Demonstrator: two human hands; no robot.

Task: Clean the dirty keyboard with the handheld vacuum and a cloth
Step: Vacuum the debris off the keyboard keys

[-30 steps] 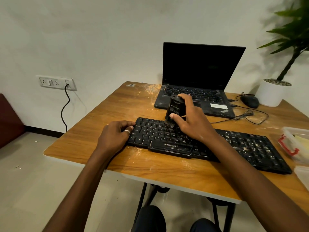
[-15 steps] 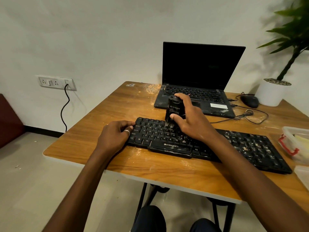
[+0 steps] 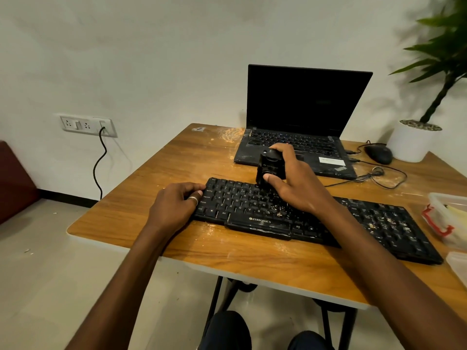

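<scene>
The person sits at a wooden tabletop (image 3: 197,160) with both arms stretched forward. The right hand (image 3: 297,184) grips a small black handheld vacuum (image 3: 270,165), fingers wrapped over its top and far side and the thumb pressed on its near face. The vacuum stands nearly upright, its lower end down on the upper rows of a black keyboard (image 3: 252,210), about the middle of the letter block. The keyboard lies across the tabletop under both hands and reaches well out past the right forearm. The left hand (image 3: 174,205) rests on the keyboard's left end, fingers curled over that edge; one of them bears a silver ring (image 3: 193,199).

Pale crumbs (image 3: 386,223) speckle the keys to the right of the right hand, and a few lie just beneath its palm. More pale dust streaks the wood in front of the left hand.

Beyond the right hand an open laptop (image 3: 305,104) shows a dark screen. Farther right of it sit a black mouse (image 3: 379,154), loose cables (image 3: 379,174) and a white plant pot (image 3: 410,144). Well to the right of the right forearm, a clear plastic box with a red clasp (image 3: 448,215) sits at the tabletop's edge. Off to the left of the left hand, a wall socket (image 3: 86,125) holds a black cord.
</scene>
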